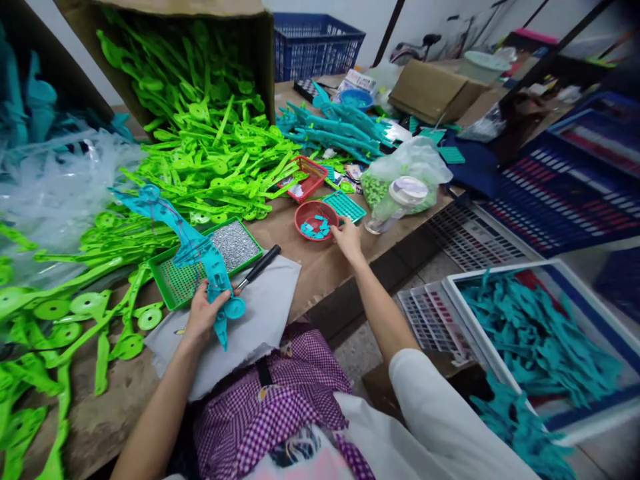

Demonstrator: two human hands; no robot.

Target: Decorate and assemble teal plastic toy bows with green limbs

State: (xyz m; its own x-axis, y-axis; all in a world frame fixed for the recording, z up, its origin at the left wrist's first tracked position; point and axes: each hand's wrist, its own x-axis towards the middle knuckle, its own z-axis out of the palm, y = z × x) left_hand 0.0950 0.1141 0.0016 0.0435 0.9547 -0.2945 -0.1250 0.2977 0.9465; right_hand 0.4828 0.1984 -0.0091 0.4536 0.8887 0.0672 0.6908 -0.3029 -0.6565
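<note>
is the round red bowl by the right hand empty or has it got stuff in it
Not empty: small blue pieces lie in the round red bowl.

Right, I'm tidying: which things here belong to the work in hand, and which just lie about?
Likely in use:
- turquoise part in left hand
- round red bowl at right hand
- green tray
- black-handled tool

Seemingly lying about:
- blue crate
- far cardboard box

I can't read any text, label, brand, number or sign here; the print on the papers and the jar lid is too small
</note>
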